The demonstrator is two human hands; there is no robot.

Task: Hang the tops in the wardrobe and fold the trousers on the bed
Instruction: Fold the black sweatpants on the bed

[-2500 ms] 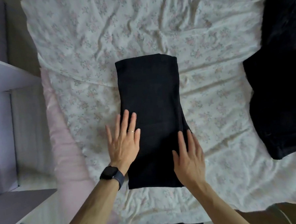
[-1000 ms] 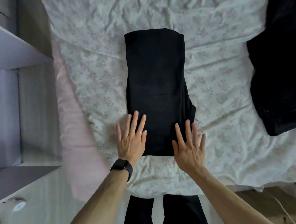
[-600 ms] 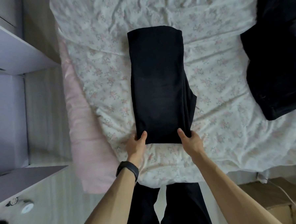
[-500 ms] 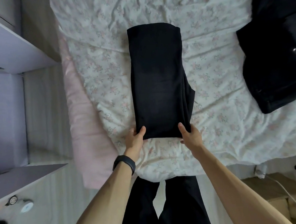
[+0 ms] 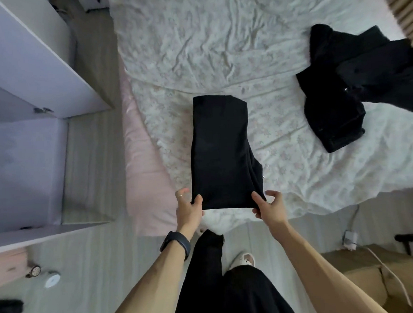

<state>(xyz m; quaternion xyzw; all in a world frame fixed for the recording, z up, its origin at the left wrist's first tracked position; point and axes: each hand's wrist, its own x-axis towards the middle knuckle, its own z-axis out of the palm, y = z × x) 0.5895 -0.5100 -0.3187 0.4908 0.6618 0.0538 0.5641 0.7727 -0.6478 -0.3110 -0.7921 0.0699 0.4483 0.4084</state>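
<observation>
Black trousers [image 5: 221,153], folded into a long narrow strip, lie on the bed [image 5: 219,48] with its floral white cover. The strip runs away from me, its near end at the bed's front edge. My left hand [image 5: 188,208] pinches the near left corner, thumb on top. My right hand [image 5: 269,207] pinches the near right corner the same way. A heap of other black garments [image 5: 345,89] lies on the bed at the right.
An open white wardrobe [image 5: 29,77] with shelves stands at the left. A pink sheet edge [image 5: 144,183] hangs off the bed's left side. A brown box [image 5: 374,274] and a cable lie on the floor at the right. Small objects [image 5: 43,276] sit on the floor at lower left.
My hands went from lying flat on the trousers to gripping the near corners. The view has pulled back, so more floor and wardrobe show.
</observation>
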